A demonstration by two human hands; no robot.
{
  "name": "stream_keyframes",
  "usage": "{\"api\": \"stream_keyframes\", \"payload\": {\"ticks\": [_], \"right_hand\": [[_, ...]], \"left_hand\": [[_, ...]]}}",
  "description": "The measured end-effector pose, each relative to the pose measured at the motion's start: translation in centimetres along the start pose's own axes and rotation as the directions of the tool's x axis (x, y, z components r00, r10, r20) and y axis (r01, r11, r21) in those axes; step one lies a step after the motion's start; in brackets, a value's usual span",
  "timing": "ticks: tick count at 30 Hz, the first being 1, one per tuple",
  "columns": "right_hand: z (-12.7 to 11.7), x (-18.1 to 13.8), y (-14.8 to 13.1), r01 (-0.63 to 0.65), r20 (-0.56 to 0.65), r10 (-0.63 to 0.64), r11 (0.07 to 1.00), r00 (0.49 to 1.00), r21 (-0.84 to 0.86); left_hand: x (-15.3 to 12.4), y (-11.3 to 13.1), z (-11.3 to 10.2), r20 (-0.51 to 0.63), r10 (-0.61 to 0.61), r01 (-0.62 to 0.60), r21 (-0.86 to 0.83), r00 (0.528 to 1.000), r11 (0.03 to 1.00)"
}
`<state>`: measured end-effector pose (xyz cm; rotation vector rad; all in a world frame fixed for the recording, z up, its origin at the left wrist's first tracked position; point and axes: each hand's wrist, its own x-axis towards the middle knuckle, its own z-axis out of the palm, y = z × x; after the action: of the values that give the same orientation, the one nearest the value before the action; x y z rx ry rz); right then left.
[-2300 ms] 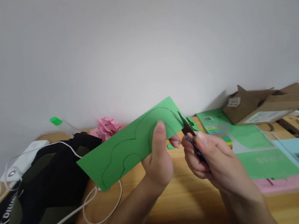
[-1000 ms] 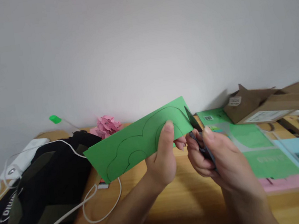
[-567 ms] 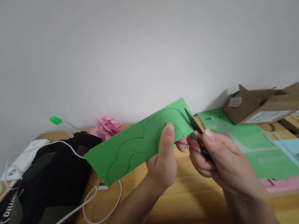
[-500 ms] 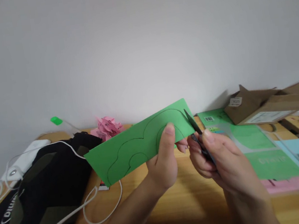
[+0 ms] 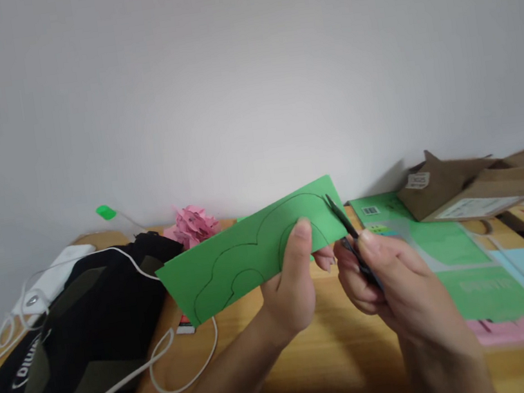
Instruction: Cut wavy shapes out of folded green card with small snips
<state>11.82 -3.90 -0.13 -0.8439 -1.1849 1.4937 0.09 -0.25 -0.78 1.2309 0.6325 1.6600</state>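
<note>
Holding a green card (image 5: 232,262) up over the worktop (image 5: 276,363), left hand (image 5: 291,283) pinched tight on its lower right part, thumb in front. Curved pencil lines drawn across the card. Right hand (image 5: 391,282) wrapped around dark scissors (image 5: 348,236), blades touching the card's right edge. Black bag (image 5: 66,328) and white cable (image 5: 169,366) lay at the left. Green and pink papers (image 5: 480,289) and brown bags (image 5: 475,189) lay at the right.
</note>
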Motion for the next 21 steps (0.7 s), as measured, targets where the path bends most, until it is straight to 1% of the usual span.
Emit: {"api": "stream_keyframes", "payload": {"ticks": [5,9,12,16,21], "right_hand": [[-0.12,0.14,-0.11,0.004,-0.014,-0.004,0.999,1.0,-0.039],[-0.31,0.26,-0.21,-0.012,0.006,0.012,1.0,1.0,-0.009],[-0.42,0.22,-0.32,-0.028,0.01,0.028,0.999,1.0,0.025],[-0.48,0.05,-0.5,-0.014,0.013,0.013,1.0,1.0,0.026],[-0.38,-0.08,-0.48,0.004,0.008,-0.005,0.999,1.0,0.051]], "left_hand": [[0.03,0.11,-0.09,0.029,-0.013,0.013,0.009,1.0,1.0],[-0.02,0.12,-0.17,0.025,-0.023,0.023,0.004,0.999,1.0],[-0.15,-0.06,-0.3,0.067,-0.038,0.039,-0.011,0.997,0.999],[-0.31,-0.4,-0.43,0.135,-0.031,0.033,-0.015,0.99,0.999],[-0.31,-0.57,-0.46,0.156,-0.005,0.009,-0.031,0.988,0.999]]}}
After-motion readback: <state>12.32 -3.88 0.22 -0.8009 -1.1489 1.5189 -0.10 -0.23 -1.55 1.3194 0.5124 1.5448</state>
